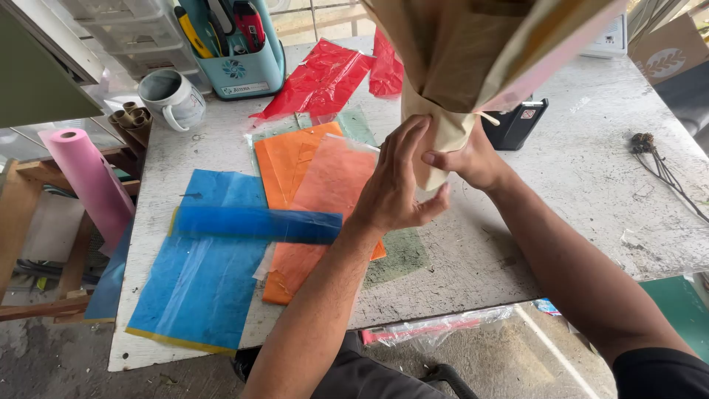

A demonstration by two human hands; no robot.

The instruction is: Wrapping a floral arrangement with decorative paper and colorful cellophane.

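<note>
A cone of tan and pink wrapping paper (458, 52) rises toward the camera above a white table (591, 185). My right hand (473, 159) grips its narrow tied neck, where a thin string loops round. My left hand (395, 181) lies flat against the left side of the neck, fingers straight and together, pressing the paper. What is inside the wrap is hidden.
Orange sheets (310, 185), blue sheets (207, 266) and red sheets (325, 77) lie on the table's left half. A teal tool caddy (240, 59) and grey mug (173, 96) stand at the back left. A pink paper roll (88, 181) leans off the left edge. A black holder (517, 122) and dried stems (661, 166) sit right.
</note>
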